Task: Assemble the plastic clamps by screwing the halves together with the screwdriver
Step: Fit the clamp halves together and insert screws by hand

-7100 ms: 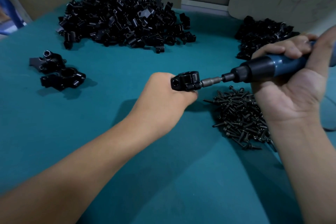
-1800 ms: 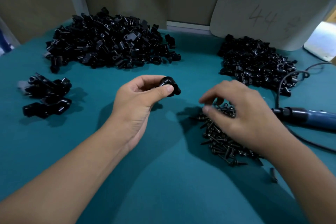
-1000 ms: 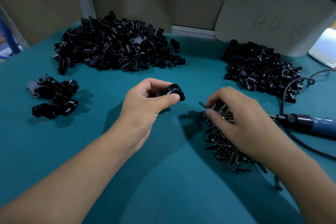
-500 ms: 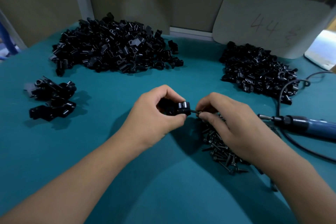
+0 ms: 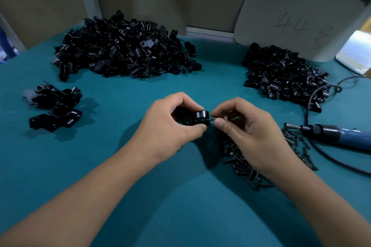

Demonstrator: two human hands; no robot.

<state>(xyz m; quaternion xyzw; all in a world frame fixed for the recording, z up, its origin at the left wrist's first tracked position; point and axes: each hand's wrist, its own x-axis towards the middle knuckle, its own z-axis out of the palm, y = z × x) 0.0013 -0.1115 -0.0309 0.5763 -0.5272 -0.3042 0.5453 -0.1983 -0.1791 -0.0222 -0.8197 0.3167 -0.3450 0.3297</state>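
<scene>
Screws lie under our right hand, the screwdriver just beyond. Since a second ago, that hand pinches a screw against the clamp gripped in our left hand.

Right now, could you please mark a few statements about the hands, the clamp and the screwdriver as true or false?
1. The left hand grips a black clamp. True.
2. The right hand holds the screwdriver. False: the screwdriver lies on the teal table to the right, and the right hand pinches a screw at the clamp.
3. The screw pile lies partly under the right hand. True.
4. The larger pile of black parts is at the far right. False: it is at the far left; the smaller pile is at the right.
5. The card reads 44. True.
</scene>
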